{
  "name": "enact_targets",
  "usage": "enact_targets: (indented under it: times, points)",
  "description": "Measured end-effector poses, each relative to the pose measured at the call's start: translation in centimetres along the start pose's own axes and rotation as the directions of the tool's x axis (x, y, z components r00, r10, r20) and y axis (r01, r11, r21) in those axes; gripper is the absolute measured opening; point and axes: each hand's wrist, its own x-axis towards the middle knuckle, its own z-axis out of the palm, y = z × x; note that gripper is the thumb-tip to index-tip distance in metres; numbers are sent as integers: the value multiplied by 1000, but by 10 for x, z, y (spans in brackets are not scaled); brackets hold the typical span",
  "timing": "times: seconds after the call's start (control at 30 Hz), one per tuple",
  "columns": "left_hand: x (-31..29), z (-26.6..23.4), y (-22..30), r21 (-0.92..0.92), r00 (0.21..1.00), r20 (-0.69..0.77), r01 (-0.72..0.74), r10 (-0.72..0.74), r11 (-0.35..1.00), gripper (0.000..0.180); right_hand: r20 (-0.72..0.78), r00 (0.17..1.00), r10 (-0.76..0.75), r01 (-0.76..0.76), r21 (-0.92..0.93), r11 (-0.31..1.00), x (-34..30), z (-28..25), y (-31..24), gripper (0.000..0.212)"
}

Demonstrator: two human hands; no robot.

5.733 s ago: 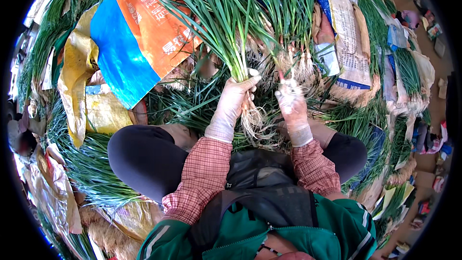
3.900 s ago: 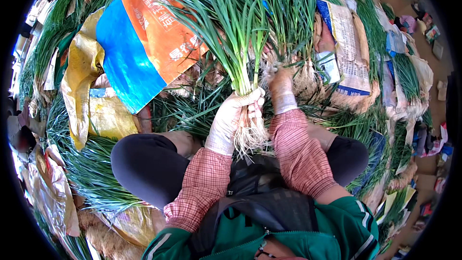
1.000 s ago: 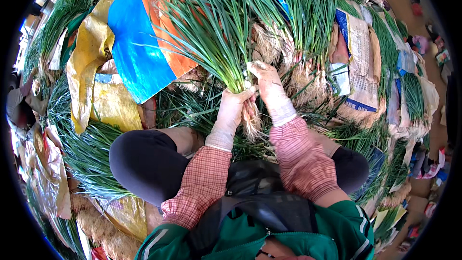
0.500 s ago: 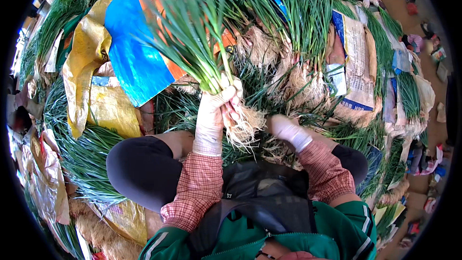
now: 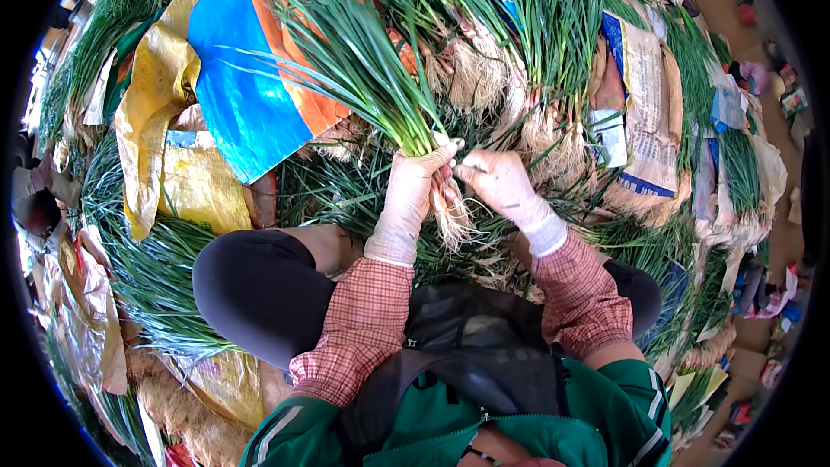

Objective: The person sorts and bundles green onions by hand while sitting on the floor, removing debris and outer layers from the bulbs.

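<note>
Heaps of long green leafy stalks (image 5: 558, 30) with pale, stringy roots surround the seated person, and a glossy blue-and-orange plastic sheet (image 5: 238, 78) and a crumpled yellow woven sack (image 5: 207, 183) lie to the left. Before the body, the pale-gloved left hand (image 5: 419, 175) is closed round the lower stems of a slim bunch of green stalks (image 5: 380, 91), leaves tilting up leftward, whitish roots hanging below the fist. Compared with half a second ago, the pale-gloved right hand (image 5: 503, 182) is up from near the right knee, which puts both hands at the bunch's base. Its thumb and forefinger nearly meet; whether they pinch anything, I cannot tell.
</note>
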Motion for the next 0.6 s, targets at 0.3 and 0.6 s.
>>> enact_targets:
  times: [0.3, 0.6]
  points:
    - [-8, 1, 0, 158, 996, -79, -33, 46, 987, 15, -94, 929, 359, -191, 708, 680, 12, -1, 1, 25]
    - [-3, -11, -9, 106, 980, 183, 64, -83, 992, 27, 168, 799, 578, -278, 955, 106, 31, 50, 42, 23]
